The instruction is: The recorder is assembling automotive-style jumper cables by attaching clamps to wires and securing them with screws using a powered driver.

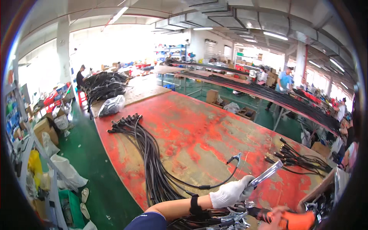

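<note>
My left hand (232, 191), in a white knitted glove with a black band at the wrist, is closed on a shiny silver metal strip (266, 173) that points up to the right. At the lower right edge my right hand (276, 220), somewhat blurred, wraps round an orange-and-black power tool (297, 220). The tool's dark nose points left, below my gloved hand. Under my left forearm lie black cables with silvery metal clamps (235, 221), partly hidden. One cable (205, 187) loops past the glove to a forked, bluish end (238, 158).
A thick bundle of black cables (143, 153) lies along the left of the worn red table (184, 111). Another bundle (295, 155) is at the right, near a box (326, 184) of dark parts. A clear plastic bag (112, 105) sits at the far left corner. Other people work farther back.
</note>
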The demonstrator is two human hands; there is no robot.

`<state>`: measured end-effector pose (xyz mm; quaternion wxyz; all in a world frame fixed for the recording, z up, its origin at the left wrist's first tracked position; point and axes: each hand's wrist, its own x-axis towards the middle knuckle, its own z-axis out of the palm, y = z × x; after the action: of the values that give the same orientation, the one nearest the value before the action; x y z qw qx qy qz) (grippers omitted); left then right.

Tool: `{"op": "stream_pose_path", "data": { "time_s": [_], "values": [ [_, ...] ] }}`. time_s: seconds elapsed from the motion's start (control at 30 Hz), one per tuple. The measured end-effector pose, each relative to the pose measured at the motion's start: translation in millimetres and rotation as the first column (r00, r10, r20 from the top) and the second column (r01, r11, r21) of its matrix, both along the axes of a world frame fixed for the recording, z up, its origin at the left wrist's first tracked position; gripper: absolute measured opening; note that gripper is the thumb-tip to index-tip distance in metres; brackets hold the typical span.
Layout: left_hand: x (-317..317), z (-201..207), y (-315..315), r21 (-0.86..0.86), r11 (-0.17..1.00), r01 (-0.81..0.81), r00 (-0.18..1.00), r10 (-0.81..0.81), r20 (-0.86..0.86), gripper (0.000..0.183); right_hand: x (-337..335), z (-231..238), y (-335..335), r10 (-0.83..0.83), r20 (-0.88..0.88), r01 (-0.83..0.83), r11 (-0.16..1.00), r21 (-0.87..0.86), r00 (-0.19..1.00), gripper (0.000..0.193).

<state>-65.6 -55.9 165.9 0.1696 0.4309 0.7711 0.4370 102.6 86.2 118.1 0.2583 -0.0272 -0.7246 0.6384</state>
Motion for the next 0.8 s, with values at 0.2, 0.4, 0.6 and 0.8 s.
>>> {"op": "stream_pose_path", "data": {
  "time_s": [0.2,0.4,0.6,0.8],
  "values": [
    [36,5,-15,-0.079,0.987,-0.142,0.869,0.086,-0.488,0.057,-39,39,-32,-0.161,0.325,0.263,0.916,-0.303,0.932,0.017],
    [56,-5,-2,0.271,0.962,-0.017,0.731,0.197,-0.653,0.049,-39,-42,3,-0.021,-0.075,-0.040,0.685,-0.727,0.997,0.037],
    [-48,-62,41,0.437,0.863,-0.255,0.780,0.451,-0.434,0.043,4,-29,49,-0.338,-0.035,0.185,0.596,-0.781,0.941,0.043],
    [-136,-85,70,0.116,0.879,-0.462,0.789,0.467,-0.400,0.050,63,-2,61,-0.500,-0.117,0.230,0.579,-0.782,0.858,0.048]
  ]
}}
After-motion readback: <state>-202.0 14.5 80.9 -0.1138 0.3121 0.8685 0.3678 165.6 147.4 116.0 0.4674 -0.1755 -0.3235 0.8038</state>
